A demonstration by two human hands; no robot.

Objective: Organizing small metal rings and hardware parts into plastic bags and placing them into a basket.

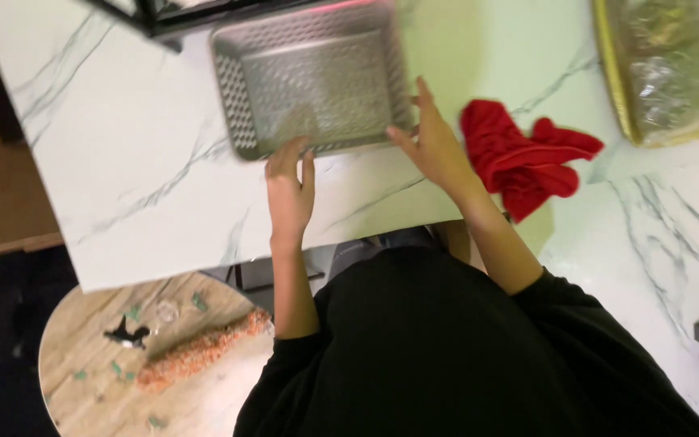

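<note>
A metal tray (313,81), square with a perforated wall and a dimpled floor, lies on the white marble-look table (123,146), near its front edge and blurred in the picture. The left hand (289,190) lies flat on the table just before the tray's near rim, its fingers (294,154) close together and stretched out, their tips touching or all but touching that rim; they grasp nothing. The right hand (434,146) stands at the tray's near right corner, its fingers (424,93) loosely spread, the upper ones running up along the right wall and the lower one pointing at the front corner; whether they press the wall or only lie beside it is hard to tell through the blur. The tray thus sits beyond and between the two hands. Just right of the right hand a crumpled red cloth (523,158) lies on the table. Farther right stands a yellow-rimmed tray (612,89) under clear wrap.
</note>
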